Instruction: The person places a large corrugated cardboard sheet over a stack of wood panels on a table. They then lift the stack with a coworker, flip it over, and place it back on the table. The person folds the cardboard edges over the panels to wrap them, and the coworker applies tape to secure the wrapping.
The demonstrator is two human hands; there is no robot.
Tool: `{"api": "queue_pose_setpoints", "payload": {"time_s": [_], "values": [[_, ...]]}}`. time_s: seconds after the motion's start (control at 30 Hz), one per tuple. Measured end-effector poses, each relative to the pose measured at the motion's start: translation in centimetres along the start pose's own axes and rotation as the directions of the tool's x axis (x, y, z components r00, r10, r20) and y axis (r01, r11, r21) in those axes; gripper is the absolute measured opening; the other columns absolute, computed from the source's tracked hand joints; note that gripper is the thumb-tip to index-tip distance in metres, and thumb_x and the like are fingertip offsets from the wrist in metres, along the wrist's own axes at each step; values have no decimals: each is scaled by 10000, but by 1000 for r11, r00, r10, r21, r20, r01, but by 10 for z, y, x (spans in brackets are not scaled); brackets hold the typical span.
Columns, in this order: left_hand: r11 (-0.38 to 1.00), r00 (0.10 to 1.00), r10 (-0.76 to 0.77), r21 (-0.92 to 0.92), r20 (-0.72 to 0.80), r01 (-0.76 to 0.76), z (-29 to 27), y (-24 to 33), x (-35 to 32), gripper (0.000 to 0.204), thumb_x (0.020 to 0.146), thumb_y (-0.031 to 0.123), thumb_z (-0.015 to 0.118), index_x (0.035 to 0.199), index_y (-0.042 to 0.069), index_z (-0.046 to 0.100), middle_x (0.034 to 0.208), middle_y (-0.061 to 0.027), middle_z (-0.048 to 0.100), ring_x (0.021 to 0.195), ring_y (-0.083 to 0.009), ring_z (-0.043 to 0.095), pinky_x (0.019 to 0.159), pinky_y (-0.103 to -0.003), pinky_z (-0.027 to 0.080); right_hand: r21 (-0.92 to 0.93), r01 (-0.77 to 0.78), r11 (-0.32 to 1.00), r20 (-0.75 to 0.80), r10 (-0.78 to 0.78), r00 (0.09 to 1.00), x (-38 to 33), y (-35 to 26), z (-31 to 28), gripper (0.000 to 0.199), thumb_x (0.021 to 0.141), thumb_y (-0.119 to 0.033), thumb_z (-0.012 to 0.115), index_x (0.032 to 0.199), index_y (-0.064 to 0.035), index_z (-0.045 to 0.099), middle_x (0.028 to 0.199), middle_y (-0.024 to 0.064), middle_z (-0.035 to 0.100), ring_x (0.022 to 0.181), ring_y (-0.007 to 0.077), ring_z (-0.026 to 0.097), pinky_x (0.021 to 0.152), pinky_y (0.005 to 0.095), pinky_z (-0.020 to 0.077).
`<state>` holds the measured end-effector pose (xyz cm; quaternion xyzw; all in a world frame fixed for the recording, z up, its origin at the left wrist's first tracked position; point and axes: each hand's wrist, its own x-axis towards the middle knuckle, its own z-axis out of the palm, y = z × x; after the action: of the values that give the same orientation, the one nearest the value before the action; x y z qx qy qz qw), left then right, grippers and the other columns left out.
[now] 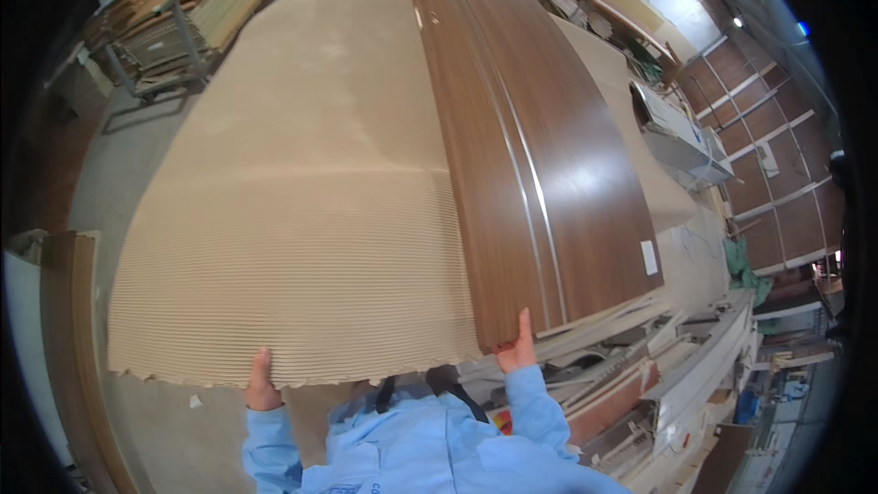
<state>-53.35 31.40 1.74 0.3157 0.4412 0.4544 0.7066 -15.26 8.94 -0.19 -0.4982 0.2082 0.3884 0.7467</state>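
A wide sheet of tan corrugated cardboard (pixel 283 256) stretches away in front of me, its near edge ragged. My left hand (pixel 262 382) grips that near edge, thumb on top and fingers hidden beneath. On the right lies a dark brown wood-grain door panel (pixel 585 192) with two silvery lengthwise strips and a small white label (pixel 648 257) near its right corner. My right hand (pixel 518 348) holds the panel's near left corner, thumb raised on top. The cardboard's right side meets the panel's left edge.
A metal rack (pixel 160 50) with stacked boards stands at the far left. Tall brown boards (pixel 78 338) lean at the left. Long profiles and strips (pixel 631 384) lie piled at the lower right. A grey metal box (pixel 681 137) is beyond the panel's right side.
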Motion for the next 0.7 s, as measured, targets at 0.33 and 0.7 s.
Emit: {"api": "queue_pose_setpoints", "payload": {"time_s": [0.33,0.7], "values": [[988,990,-117,-94,81,125,-7,-8,5,383,935,239,511,1211,-28,513,1185,-124,562,1063,-214,544,919,-335,441,22,4,1000,33,-5,999,-1,0,-5,683,802,-505,672,1300,-99,440,1250,109,510,1121,266,509,908,446,461],[995,996,-47,-85,70,53,-18,-18,8,374,917,217,553,1198,-29,521,1147,-117,581,1023,-212,567,884,-328,471,26,-15,1000,-32,16,999,2,3,-8,693,773,-516,694,1295,-133,447,1255,108,504,1139,286,487,917,473,434]]}}
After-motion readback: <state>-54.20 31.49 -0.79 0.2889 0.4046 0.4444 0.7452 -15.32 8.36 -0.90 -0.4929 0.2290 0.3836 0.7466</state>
